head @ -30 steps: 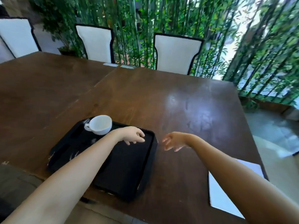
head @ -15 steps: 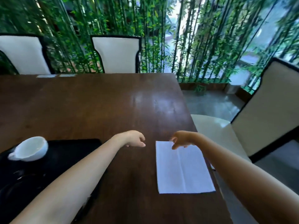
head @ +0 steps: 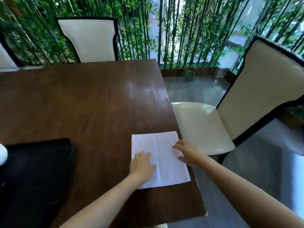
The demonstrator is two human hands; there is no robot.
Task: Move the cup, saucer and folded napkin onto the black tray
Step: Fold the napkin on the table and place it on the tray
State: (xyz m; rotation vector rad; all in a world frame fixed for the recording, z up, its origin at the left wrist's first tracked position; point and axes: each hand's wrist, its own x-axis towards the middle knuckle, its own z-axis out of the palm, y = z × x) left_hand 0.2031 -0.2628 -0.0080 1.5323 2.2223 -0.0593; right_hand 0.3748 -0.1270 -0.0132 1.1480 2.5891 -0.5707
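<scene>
Head view: white folded napkin (head: 160, 159) lay flat near right edge of table (head: 82, 102). Left hand (head: 141, 165) rested on it, fingers spread, palm down. Right hand (head: 186, 153) loosely spread at its right edge, touching. Black tray (head: 35, 175) well apart, left; cup (head: 3, 155) barely visible at frame edge.

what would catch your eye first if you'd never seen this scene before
The white napkin near the right edge of the dark wooden table, with the left hand flat on it and the right hand at its right edge. The black tray lies at the left, and green bamboo fills the background.
</scene>
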